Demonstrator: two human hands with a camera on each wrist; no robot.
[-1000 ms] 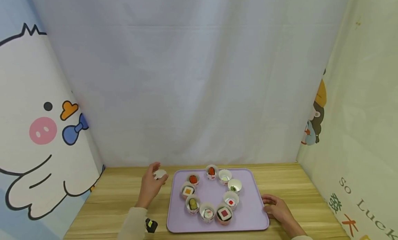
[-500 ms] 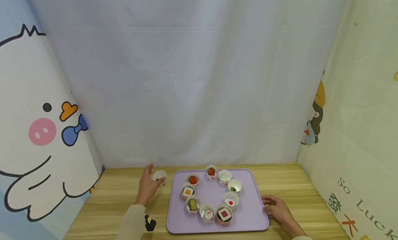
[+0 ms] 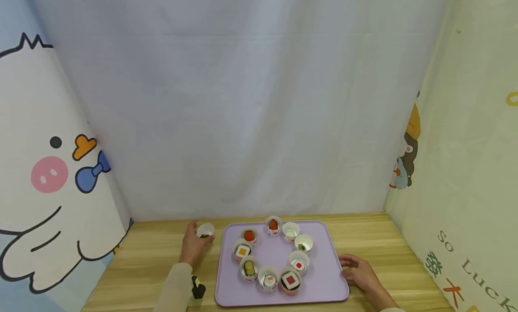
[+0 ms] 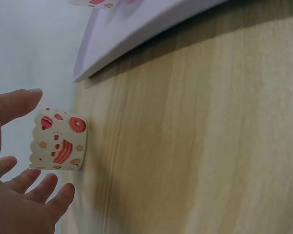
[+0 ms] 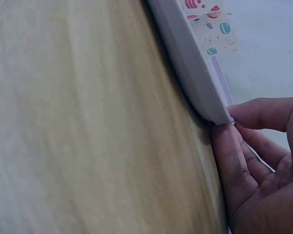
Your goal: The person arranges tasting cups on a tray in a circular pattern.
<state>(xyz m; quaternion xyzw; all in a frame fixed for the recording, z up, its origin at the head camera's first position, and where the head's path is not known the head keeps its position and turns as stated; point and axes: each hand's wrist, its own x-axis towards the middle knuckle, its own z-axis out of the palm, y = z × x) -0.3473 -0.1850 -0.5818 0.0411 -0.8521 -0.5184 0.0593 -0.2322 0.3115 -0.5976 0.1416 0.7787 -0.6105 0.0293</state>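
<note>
A white paper baking cup (image 3: 206, 230) with something dark in it stands on the table left of the tray. Pink sweets and cake pictures decorate its wall (image 4: 61, 141) in the left wrist view. My left hand (image 3: 193, 245) is spread around this cup, thumb on one side and fingers on the other, with gaps showing in the wrist view. My right hand (image 3: 361, 274) pinches the right edge of a lilac tray (image 3: 328, 276) between thumb (image 5: 263, 113) and forefinger. On the tray several baking cups form a ring, among them one with a red-topped sushi piece (image 3: 273, 225).
A small black object with a yellow mark (image 3: 198, 288) sits beside the left sleeve. Behind the wooden table (image 3: 133, 262) hangs a pale curtain (image 3: 251, 123). Printed cloth walls (image 3: 465, 177) stand at both sides.
My left hand has loosened around the cup and come slightly lower and back, leaving more of the cup in view. The right hand stays at the tray's edge. The head view has shifted slightly.
</note>
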